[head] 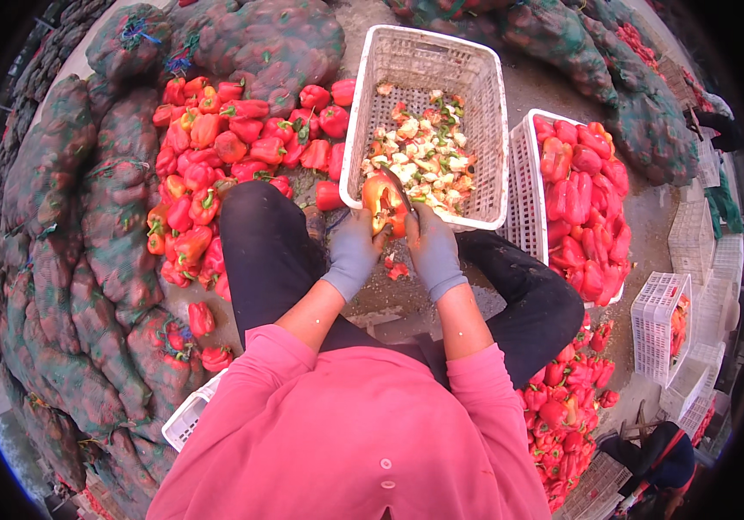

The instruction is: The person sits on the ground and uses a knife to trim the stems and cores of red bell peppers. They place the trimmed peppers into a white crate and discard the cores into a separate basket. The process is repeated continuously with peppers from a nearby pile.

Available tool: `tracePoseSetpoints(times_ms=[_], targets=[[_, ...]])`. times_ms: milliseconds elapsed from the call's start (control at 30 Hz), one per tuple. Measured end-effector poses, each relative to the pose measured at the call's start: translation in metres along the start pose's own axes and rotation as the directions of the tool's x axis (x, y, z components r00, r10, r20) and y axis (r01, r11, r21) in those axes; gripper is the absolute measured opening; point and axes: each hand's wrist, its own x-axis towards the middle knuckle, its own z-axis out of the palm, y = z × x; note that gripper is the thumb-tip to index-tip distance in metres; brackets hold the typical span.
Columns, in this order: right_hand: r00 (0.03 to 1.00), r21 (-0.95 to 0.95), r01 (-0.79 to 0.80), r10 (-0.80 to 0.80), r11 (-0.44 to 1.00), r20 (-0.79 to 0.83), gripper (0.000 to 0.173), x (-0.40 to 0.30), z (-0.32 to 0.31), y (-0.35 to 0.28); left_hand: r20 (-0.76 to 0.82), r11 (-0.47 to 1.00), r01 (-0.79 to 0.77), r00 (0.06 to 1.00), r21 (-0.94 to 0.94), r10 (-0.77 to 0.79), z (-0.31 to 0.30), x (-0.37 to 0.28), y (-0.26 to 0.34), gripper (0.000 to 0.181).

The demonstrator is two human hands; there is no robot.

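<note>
My gloved left hand grips a red-orange bell pepper that is cut open, with its pale hollow inside facing up. In my gloved right hand is a knife, its dark blade lying against the pepper's right side. Both hands are over the near edge of a white plastic crate. Pale pepper cores and green stem pieces are scattered on the crate's bottom. Below my hands, small red pepper scraps lie on the ground. My fingers partly hide the knife's handle and the pepper's lower end.
Whole red peppers are heaped at my left. A second white crate at my right holds red peppers, with another heap behind it. Stuffed mesh sacks line the left. Another person is at lower right.
</note>
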Motion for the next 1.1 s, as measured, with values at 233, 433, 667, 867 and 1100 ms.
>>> tracePoseSetpoints(times_ms=[233,433,667,867,1100], targets=[[0.996,-0.019,0.036,-0.034,0.999,0.085,0.024,0.018,0.021,0.016,0.023,0.999,0.027,0.999,-0.045,-0.026,0.006,0.002,-0.005,0.033],[0.996,0.252,-0.012,0.035,0.968,-0.086,0.025,-0.051,0.025,0.015,0.000,0.968,0.155,0.987,-0.196,-0.158,0.003,0.009,-0.010,0.037],[0.976,0.115,0.084,-0.058,0.990,-0.210,0.028,-0.055,0.051,0.044,-0.009,0.937,0.164,0.984,-0.307,-0.175,0.006,0.007,-0.007,0.041],[0.977,0.088,0.101,-0.082,0.991,-0.195,0.029,-0.057,0.047,0.044,-0.079,0.882,0.165,0.972,-0.441,-0.222,0.020,0.006,-0.009,0.044],[0.987,0.394,-0.062,0.114,0.917,-0.110,0.026,-0.046,0.057,0.055,-0.056,0.837,0.185,0.967,-0.515,-0.248,0.020,0.001,-0.007,0.040]])
